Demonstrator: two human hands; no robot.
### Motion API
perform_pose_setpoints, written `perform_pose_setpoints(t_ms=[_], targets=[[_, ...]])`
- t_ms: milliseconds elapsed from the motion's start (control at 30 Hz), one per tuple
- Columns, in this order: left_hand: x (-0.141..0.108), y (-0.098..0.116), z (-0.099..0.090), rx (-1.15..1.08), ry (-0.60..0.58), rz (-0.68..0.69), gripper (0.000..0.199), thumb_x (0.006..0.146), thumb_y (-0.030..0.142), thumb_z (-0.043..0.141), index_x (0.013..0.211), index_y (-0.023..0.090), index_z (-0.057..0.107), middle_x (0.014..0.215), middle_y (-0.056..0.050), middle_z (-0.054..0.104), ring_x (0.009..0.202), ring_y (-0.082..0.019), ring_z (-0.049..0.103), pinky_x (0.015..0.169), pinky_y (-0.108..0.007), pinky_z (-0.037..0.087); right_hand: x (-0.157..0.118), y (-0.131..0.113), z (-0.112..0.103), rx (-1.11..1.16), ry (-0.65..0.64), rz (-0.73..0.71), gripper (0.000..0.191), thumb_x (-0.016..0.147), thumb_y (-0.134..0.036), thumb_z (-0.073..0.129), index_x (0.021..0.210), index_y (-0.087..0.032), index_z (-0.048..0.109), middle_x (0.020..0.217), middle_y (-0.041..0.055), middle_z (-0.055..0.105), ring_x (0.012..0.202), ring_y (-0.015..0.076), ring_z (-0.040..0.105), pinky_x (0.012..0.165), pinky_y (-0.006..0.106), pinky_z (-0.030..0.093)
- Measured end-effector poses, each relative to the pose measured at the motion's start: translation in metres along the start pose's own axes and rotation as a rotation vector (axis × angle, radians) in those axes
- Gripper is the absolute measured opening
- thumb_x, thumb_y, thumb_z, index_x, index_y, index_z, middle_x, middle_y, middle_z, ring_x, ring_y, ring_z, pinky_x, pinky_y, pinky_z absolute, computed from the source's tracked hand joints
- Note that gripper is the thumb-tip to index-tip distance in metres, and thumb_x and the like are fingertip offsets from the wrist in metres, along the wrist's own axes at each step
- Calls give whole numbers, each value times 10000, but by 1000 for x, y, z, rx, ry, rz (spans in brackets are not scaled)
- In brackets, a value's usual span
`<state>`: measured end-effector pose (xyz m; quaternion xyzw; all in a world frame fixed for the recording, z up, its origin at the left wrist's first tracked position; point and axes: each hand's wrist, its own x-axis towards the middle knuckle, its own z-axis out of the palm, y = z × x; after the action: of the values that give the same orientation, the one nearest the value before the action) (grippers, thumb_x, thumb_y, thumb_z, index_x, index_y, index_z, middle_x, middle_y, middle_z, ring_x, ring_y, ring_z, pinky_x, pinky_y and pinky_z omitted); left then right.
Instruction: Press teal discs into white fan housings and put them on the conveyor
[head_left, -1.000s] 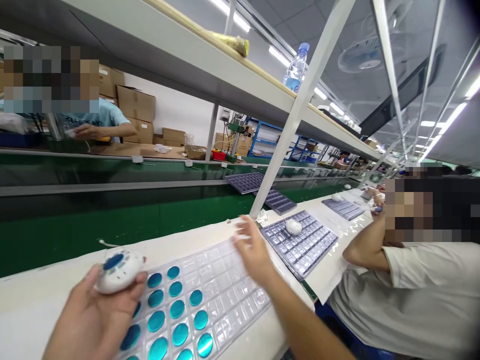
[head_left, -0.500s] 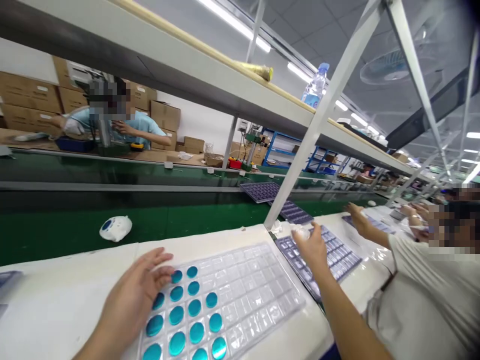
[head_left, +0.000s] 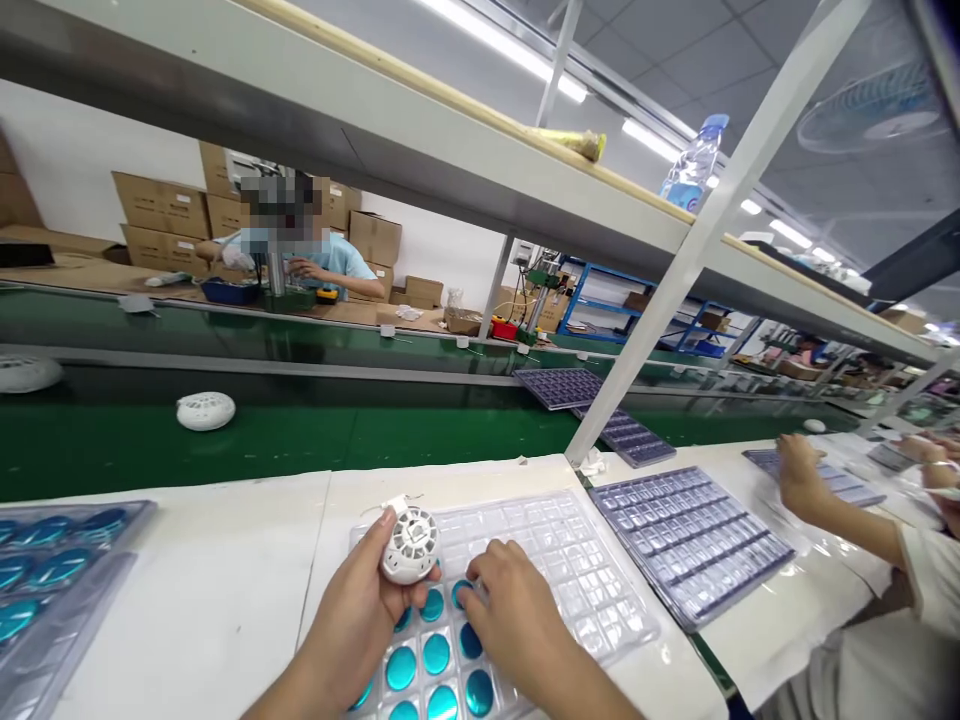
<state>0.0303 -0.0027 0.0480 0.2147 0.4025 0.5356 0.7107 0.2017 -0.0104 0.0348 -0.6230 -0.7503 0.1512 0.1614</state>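
Note:
My left hand (head_left: 367,605) is closed around a round white plastic part (head_left: 411,545) with vent slots in its face and thin wires at its top. Below it lies a clear compartment tray (head_left: 600,570), partly filled with shiny blue discs (head_left: 436,654). Over the tray, my right hand (head_left: 517,620) has its fingers bent, with thumb and fingertips at a blue disc (head_left: 457,594) in the upper rows. Whether that disc is lifted from its pocket I cannot tell.
A white vented part (head_left: 206,411) sits on the green conveyor (head_left: 300,440). Another disc tray (head_left: 82,610) lies at left. Dark trays (head_left: 694,540) lie at right, near a co-worker's hand (head_left: 802,475). A slanted post (head_left: 660,320) and shelf (head_left: 450,140) stand ahead.
My left hand, previously open beside the tray, now holds the white vented part. My right hand has come from the right onto the discs. The view has swung left.

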Motion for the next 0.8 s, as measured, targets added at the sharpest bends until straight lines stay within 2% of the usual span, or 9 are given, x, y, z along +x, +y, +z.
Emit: perform_pose_setpoints(t_ms=[67,133,267,333,400,467,500,700,800], targets=[[-2,-1,0,16,-20,11,333,874,498,631,893,167,609,734,-53,676,548,-160,595,515,-275,506,1,1,6,-10,-28,11,59,819,-119,620,841,-124,675,994,182,655,998,387,580,846,512,450],[-4,-2,1,30,-44,31,327,861,505,648,882,182,598,744,-36,670,530,-144,573,521,-274,505,2,-1,8,7,-60,15,71,788,-104,632,852,-123,657,1006,187,654,989,384,586,829,494,448],[-4,-2,1,43,-69,81,332,852,469,678,1076,235,606,933,-25,666,714,-175,628,608,-286,545,8,-1,-11,129,-170,-43,85,799,-143,620,771,-197,560,824,41,656,755,223,607,642,309,432],[-2,-2,0,46,-83,102,360,859,470,666,1139,252,605,1007,-32,645,839,-203,633,659,-301,561,13,0,-26,346,-209,-95,122,860,-207,591,780,-220,501,726,-24,610,652,156,560,573,248,395],[1,-1,-1,52,-94,116,362,872,476,645,1162,262,608,1016,-33,631,891,-217,621,674,-307,562,18,-2,-35,674,-208,-125,134,903,-256,568,823,-233,462,661,-58,561,582,122,502,537,220,372],[3,-1,-1,58,-98,125,355,881,478,630,1163,263,611,1014,-36,627,886,-216,608,666,-303,556,22,-7,-36,923,-172,-153,101,916,-257,563,873,-231,475,644,-66,545,564,111,482,538,214,375],[3,-1,-1,61,-99,127,356,884,478,626,1164,259,611,1021,-40,630,886,-214,604,665,-299,552,22,-11,-34,959,-149,-178,74,916,-251,565,900,-227,497,657,-61,554,577,112,494,549,215,385],[1,-4,-2,73,-111,100,507,876,494,634,1318,269,530,1163,-66,651,985,-241,617,688,-283,535,20,-22,-16,734,22,-348,50,920,-206,541,942,-211,586,741,-24,601,661,128,574,614,223,446],[1,-6,-1,87,-116,99,518,854,492,661,1304,259,556,1180,-66,660,971,-242,626,671,-279,528,20,-21,-15,659,63,-381,73,919,-192,521,945,-211,586,759,-15,625,656,130,587,609,220,461]])
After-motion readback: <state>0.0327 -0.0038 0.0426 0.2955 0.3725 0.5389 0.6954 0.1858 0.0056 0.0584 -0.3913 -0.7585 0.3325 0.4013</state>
